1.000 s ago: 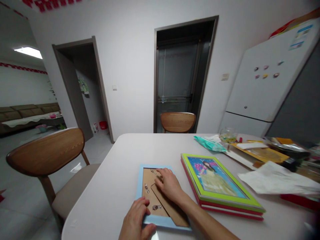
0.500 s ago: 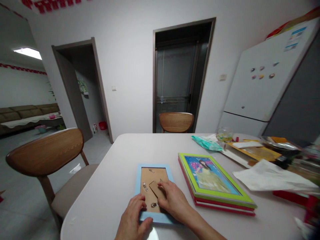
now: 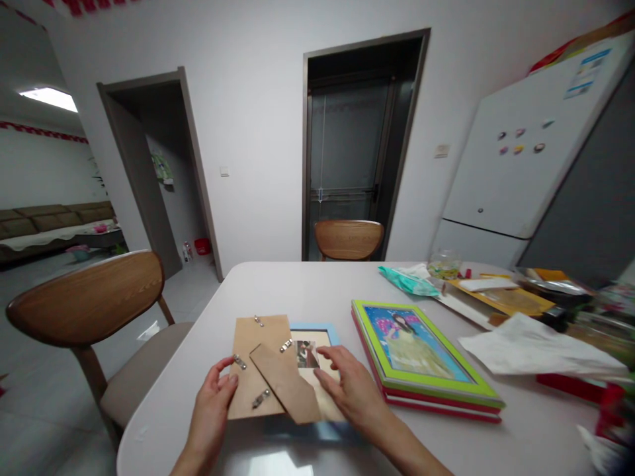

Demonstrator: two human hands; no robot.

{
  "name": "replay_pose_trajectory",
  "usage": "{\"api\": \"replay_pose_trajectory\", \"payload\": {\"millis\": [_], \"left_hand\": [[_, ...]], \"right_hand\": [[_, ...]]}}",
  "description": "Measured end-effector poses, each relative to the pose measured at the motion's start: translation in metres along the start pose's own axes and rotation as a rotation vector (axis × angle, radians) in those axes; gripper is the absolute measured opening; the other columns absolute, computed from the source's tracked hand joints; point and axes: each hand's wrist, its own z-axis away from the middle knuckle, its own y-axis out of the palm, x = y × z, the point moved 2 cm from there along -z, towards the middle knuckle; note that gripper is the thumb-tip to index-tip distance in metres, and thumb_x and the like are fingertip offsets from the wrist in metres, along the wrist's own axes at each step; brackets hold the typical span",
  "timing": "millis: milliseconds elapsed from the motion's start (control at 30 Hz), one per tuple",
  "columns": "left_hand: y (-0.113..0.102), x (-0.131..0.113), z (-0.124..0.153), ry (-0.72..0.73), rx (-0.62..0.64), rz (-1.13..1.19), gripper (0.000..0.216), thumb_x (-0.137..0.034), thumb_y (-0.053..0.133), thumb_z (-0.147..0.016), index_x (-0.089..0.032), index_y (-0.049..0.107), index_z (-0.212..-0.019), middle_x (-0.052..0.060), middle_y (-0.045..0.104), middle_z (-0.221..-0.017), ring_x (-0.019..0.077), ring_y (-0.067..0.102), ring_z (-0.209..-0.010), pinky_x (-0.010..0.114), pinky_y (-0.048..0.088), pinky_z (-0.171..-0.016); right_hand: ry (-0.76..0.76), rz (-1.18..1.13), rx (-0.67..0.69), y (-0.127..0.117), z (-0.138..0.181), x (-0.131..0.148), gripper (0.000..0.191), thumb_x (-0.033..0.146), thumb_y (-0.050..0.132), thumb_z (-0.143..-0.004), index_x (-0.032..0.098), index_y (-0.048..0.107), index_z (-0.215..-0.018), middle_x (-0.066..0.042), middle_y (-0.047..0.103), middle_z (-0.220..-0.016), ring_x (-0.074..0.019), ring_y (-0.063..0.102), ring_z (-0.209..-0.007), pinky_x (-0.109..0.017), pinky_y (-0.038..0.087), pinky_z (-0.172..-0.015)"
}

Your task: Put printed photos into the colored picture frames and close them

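Note:
My left hand (image 3: 211, 400) pinches the left edge of a brown picture-frame backing board (image 3: 248, 337), lifted off to the left. The board carries metal turn clips and a folded-out brown stand leg (image 3: 285, 383). Partly behind the board lies a light blue picture frame (image 3: 327, 327); a cream sheet and a small dark picture (image 3: 306, 355) show inside it. Over the right side of the frame, my right hand (image 3: 354, 390) has its thumb and fingers apart beside the small picture. Whether its fingertips touch the sheet is unclear.
Right of the frame is a stack of picture frames (image 3: 426, 357), a green one on top. Further right are a white paper sheet (image 3: 540, 350), a teal packet (image 3: 409, 281) and a glass bowl (image 3: 445, 264). Wooden chairs (image 3: 89, 291) stand at the table.
The backing board has come off the blue frame and moved left in my left hand, uncovering the small picture. My right hand has left the stand leg.

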Motion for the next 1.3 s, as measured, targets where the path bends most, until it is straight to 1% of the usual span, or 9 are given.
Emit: {"api": "replay_pose_trajectory", "payload": {"millis": [200, 300, 400, 500, 667, 800, 1000, 1167, 1300], "left_hand": [[-0.078, 0.001, -0.008, -0.049, -0.081, -0.206, 0.044, -0.037, 0.058, -0.066, -0.021, 0.043, -0.104, -0.001, 0.064, -0.069, 0.0147, 0.06, -0.058, 0.021, 0.045, -0.05], [-0.092, 0.001, -0.015, 0.022, -0.111, -0.447, 0.043, -0.04, 0.054, -0.066, -0.019, 0.045, -0.102, 0.0, 0.063, -0.069, 0.0183, 0.061, -0.061, 0.027, 0.047, -0.055], [-0.089, -0.004, -0.02, 0.205, -0.285, -0.711, 0.048, -0.041, 0.054, -0.062, -0.018, 0.046, -0.104, 0.007, 0.06, -0.091, 0.0261, 0.057, -0.088, 0.04, 0.044, -0.077], [-0.063, -0.005, -0.014, 0.348, -0.339, -0.801, 0.049, -0.038, 0.052, -0.063, -0.016, 0.046, -0.107, 0.011, 0.052, -0.109, 0.0286, 0.045, -0.107, 0.046, 0.033, -0.091], [0.029, 0.003, 0.024, 0.484, -0.032, -0.699, 0.042, -0.026, 0.051, -0.068, -0.016, 0.046, -0.108, 0.011, 0.05, -0.115, 0.0245, 0.042, -0.111, 0.044, 0.032, -0.095], [0.091, 0.001, 0.05, 0.649, 0.18, -0.69, 0.06, -0.02, 0.06, -0.061, -0.017, 0.038, -0.116, 0.012, 0.04, -0.126, 0.0257, 0.036, -0.116, 0.045, 0.031, -0.097], [0.095, -0.019, 0.052, 0.907, 0.114, -0.695, 0.046, -0.008, 0.045, -0.069, -0.019, 0.039, -0.113, 0.009, 0.054, -0.104, 0.0199, 0.051, -0.097, 0.034, 0.044, -0.083], [0.039, -0.025, 0.037, 0.638, -0.231, -0.598, 0.034, -0.023, 0.047, -0.074, -0.019, 0.044, -0.108, 0.006, 0.056, -0.092, 0.0176, 0.055, -0.082, 0.028, 0.047, -0.069], [-0.006, -0.005, 0.029, 0.396, -0.291, -0.521, 0.041, -0.034, 0.051, -0.072, -0.018, 0.042, -0.109, 0.007, 0.055, -0.102, 0.021, 0.054, -0.092, 0.031, 0.046, -0.075]], "right_hand": [[0.2, 0.335, 0.058, 0.01, 0.006, -0.041, 0.041, 0.021, 0.047, -0.072, 0.009, 0.049, -0.11, -0.014, 0.055, -0.093, -0.0243, 0.05, -0.09, -0.033, 0.035, -0.081], [0.262, 0.402, 0.105, 0.015, 0.001, -0.044, 0.045, 0.014, 0.043, -0.071, 0.008, 0.044, -0.116, -0.015, 0.056, -0.088, -0.0244, 0.053, -0.083, -0.032, 0.037, -0.074], [0.318, 0.35, 0.053, 0.012, -0.006, -0.045, 0.051, 0.009, 0.042, -0.067, 0.006, 0.04, -0.118, -0.016, 0.056, -0.09, -0.0225, 0.054, -0.079, -0.03, 0.037, -0.07], [0.426, 0.015, -0.029, 0.003, -0.009, -0.042, 0.056, 0.011, 0.045, -0.065, 0.007, 0.035, -0.12, -0.007, 0.057, -0.074, -0.0175, 0.054, -0.066, -0.027, 0.038, -0.063], [0.662, -1.035, 0.08, -0.009, -0.005, -0.012, 0.069, 0.019, 0.047, -0.065, 0.02, 0.019, -0.128, 0.004, 0.052, -0.058, -0.0124, 0.05, -0.045, -0.022, 0.038, -0.044], [0.591, -1.284, 0.038, -0.018, -0.006, 0.014, 0.077, 0.014, 0.052, -0.059, 0.023, 0.02, -0.127, 0.004, 0.056, -0.064, -0.007, 0.045, -0.041, -0.017, 0.035, -0.039], [0.533, -0.968, 0.115, -0.017, -0.007, 0.009, 0.07, 0.026, 0.053, -0.066, 0.018, 0.021, -0.128, 0.005, 0.053, -0.055, -0.009, 0.046, -0.04, -0.018, 0.033, -0.038], [0.404, -0.237, 0.018, -0.008, -0.005, -0.023, 0.063, 0.019, 0.045, -0.067, 0.012, 0.027, -0.127, 0.004, 0.051, -0.056, -0.0127, 0.05, -0.048, -0.022, 0.035, -0.046], [0.277, 0.134, 0.062, 0.004, 0.002, -0.041, 0.057, 0.019, 0.042, -0.07, 0.007, 0.033, -0.124, -0.009, 0.062, -0.081, -0.0192, 0.056, -0.072, -0.028, 0.039, -0.067]]}}
